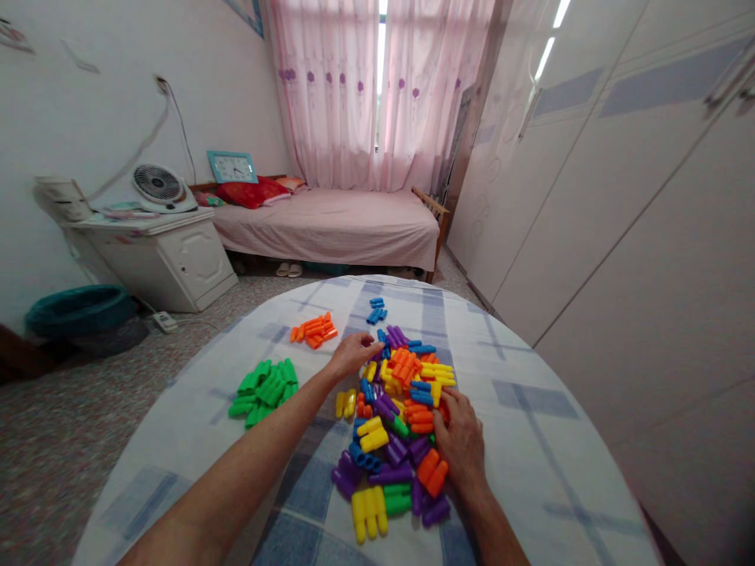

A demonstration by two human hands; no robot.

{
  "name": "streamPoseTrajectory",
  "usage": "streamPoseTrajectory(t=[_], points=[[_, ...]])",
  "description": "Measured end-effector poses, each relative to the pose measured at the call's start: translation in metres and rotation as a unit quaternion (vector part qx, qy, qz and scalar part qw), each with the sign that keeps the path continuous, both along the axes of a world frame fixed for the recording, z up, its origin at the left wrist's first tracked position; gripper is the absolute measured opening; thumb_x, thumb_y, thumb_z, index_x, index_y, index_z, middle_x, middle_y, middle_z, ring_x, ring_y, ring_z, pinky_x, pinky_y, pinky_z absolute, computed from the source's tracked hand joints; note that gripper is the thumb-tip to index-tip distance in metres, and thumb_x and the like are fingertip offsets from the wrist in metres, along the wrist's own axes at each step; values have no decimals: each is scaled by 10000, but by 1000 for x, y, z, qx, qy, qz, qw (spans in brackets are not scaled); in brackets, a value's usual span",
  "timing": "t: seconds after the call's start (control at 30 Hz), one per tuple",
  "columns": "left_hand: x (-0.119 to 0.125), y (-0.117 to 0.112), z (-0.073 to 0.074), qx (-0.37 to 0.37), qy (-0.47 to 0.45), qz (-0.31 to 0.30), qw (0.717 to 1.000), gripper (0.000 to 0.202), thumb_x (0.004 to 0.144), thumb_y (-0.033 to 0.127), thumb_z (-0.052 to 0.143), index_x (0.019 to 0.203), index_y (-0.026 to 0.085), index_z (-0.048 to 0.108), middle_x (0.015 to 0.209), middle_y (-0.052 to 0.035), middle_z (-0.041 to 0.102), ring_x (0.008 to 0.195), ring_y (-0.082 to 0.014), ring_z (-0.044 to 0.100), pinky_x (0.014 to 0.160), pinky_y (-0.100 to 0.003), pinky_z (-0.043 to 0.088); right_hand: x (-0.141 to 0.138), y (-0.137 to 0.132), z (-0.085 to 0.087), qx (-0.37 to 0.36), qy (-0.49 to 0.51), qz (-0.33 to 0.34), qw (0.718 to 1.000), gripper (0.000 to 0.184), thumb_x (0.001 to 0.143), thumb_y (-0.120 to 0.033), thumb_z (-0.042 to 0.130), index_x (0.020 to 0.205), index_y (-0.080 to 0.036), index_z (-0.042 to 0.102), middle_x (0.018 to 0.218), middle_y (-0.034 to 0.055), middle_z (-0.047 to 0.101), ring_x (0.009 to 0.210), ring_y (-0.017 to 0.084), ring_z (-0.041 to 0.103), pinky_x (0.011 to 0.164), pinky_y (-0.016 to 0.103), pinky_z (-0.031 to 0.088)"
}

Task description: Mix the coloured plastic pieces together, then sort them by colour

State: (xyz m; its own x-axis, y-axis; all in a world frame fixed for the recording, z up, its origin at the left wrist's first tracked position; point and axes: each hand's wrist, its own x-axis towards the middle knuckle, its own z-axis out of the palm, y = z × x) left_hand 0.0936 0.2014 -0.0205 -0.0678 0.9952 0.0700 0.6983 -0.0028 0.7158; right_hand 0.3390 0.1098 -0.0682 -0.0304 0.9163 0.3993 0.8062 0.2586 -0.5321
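Observation:
A mixed heap of plastic tube blocks in orange, yellow, blue, purple and green lies in the middle of a round table with a checked cloth. My left hand reaches to the heap's far left edge, fingers curled and pinching at a small piece I cannot make out. My right hand rests on the heap's right side, fingers bent over orange blocks. Sorted groups lie apart: orange blocks, green blocks, a few blue blocks and two yellow ones.
Beyond the table stand a bed with a pink cover, a white cabinet bearing a fan, and a teal basin on the floor. White wardrobe doors line the right side.

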Motion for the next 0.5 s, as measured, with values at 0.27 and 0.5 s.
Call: streamPoseTrajectory(t=[0.27,0.5], points=[[12,-20,1,-13,-57,12,998,222,667,337,580,724,146,678,650,-17,644,660,-167,583,591,-248,402,-1,-1,0,5,-8,-2,1000,295,837,-251,424,1064,-167,594,1159,96,577,1067,221,536,875,373,431],[-3,-53,-1,54,-137,35,988,292,737,362,493,815,134,658,736,-26,657,700,-149,592,622,-242,444,-2,-2,2,1,-14,-9,1000,290,843,-242,413,1067,-183,587,1174,92,575,1076,221,532,858,371,428]])
